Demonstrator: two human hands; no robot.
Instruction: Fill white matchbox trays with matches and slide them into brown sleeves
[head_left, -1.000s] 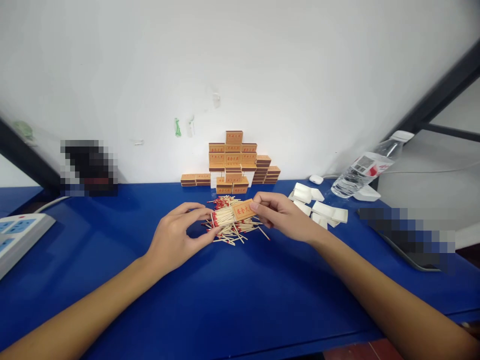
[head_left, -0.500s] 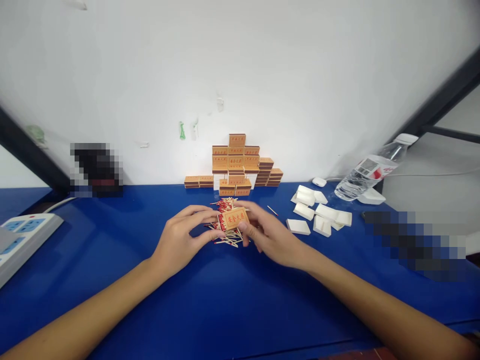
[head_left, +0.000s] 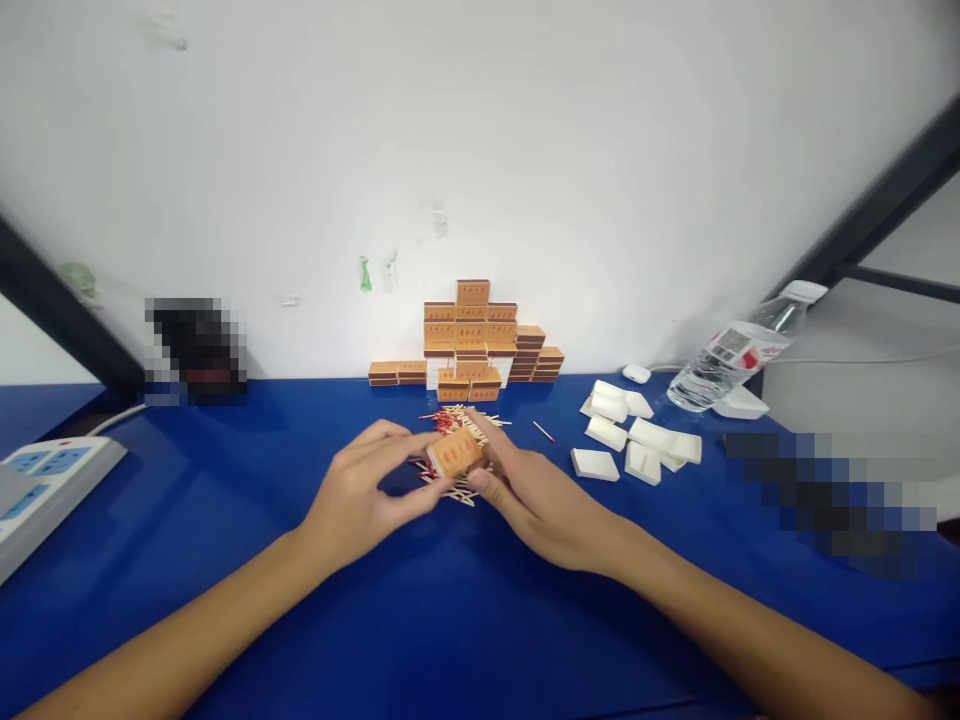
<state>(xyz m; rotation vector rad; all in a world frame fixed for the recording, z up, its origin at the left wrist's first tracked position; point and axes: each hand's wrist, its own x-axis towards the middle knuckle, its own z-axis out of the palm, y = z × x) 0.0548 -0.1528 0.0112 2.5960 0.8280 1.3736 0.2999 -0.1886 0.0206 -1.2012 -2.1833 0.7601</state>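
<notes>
An orange matchbox (head_left: 455,453) is tilted between my two hands, above a loose pile of red-tipped matches (head_left: 459,488). My left hand (head_left: 367,482) grips its left end between thumb and fingers. My right hand (head_left: 544,500) is at its right end, thumb and fingers against the box. A white edge shows at the box's left side; no match heads are visible there. Right behind the pile rises a stepped stack of matchboxes (head_left: 471,335) against the wall.
Several white matchbox trays (head_left: 594,464) lie to the right, near a single match (head_left: 544,432). A water bottle (head_left: 731,352) leans at the back right. On the far left is a power strip (head_left: 64,480). A blurred dark object stands at the back left, another at the right.
The matchbox has moved slightly left and tilted, and its open end with red match heads now shows only a white edge. My right fingers have shifted to its right end.
</notes>
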